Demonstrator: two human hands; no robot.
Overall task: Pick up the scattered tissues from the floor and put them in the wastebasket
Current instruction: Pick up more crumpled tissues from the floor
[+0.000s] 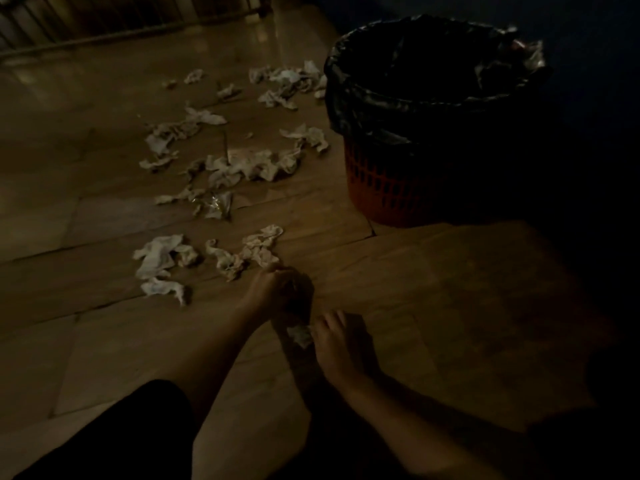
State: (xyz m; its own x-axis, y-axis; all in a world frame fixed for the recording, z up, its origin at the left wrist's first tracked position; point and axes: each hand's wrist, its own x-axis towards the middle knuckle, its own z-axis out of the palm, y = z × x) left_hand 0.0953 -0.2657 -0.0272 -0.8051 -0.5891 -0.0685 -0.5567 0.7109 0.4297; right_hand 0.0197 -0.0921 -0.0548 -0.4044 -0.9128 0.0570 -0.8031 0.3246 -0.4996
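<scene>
Several crumpled white tissues (242, 166) lie scattered over the tiled floor, from the far middle to just ahead of my hands. The nearest clump (258, 245) almost touches my left hand (280, 292), which is curled shut around a dark wad of tissue. My right hand (341, 344) sits close beside it, fingers pinching a small white tissue (300, 335) on the floor between both hands. The red mesh wastebasket (391, 188) with a black liner (349, 84) stands at the upper right.
The scene is dim, with deep shadow to the right of the basket. A clear plastic wrapper (216, 202) lies among the tissues. A railing (86, 26) runs along the far left. My dark-clothed knee (131, 438) fills the lower left.
</scene>
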